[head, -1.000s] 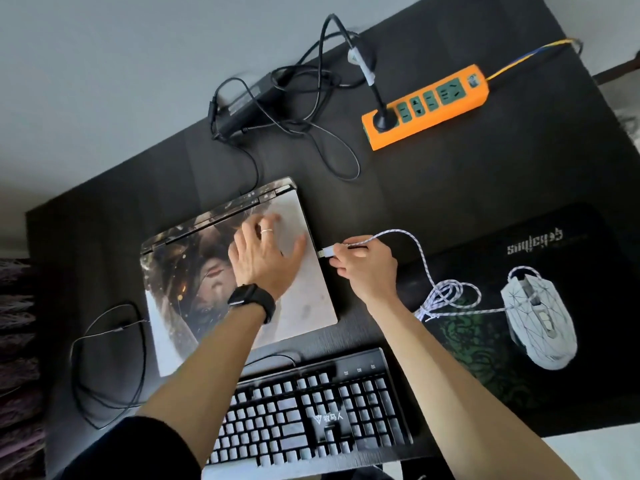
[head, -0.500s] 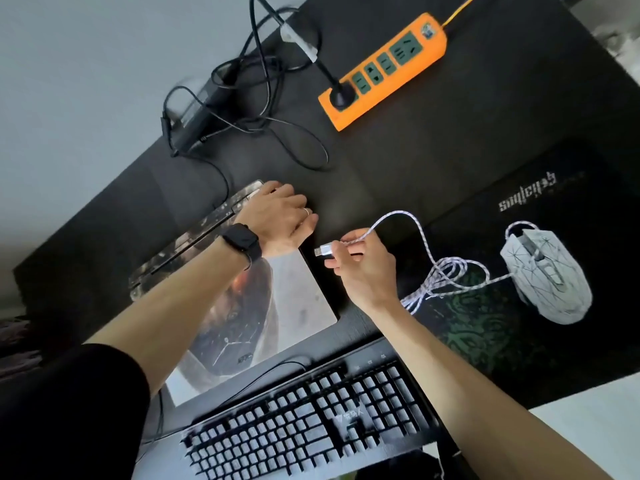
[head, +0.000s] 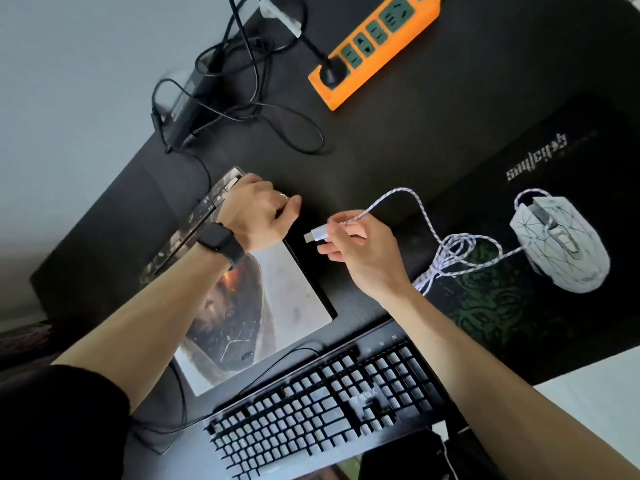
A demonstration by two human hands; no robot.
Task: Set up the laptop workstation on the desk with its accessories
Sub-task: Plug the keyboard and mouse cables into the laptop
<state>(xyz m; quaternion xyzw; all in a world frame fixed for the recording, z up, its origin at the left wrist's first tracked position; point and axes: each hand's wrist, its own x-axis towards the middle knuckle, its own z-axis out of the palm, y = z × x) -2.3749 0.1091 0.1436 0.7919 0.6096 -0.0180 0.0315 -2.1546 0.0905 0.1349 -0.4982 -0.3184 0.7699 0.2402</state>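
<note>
A: Left grip [head: 258, 211]?
B: Fingers curled over the far right corner of the laptop [head: 277, 289]. The lid is down, and the laptop lies flat on the counter [head: 398, 133], just beyond the keyboard [head: 325, 407].
A: Right grip [head: 360, 251]?
B: It pinches the plug [head: 317, 233] of the cable [head: 446, 251]. The plug points at the laptop's right edge, near but apart.
A: Mouse [head: 561, 244]?
B: On the mat [head: 519, 323], well right of the laptop. The cable lies loosely coiled between the mouse and the right grip.
</note>
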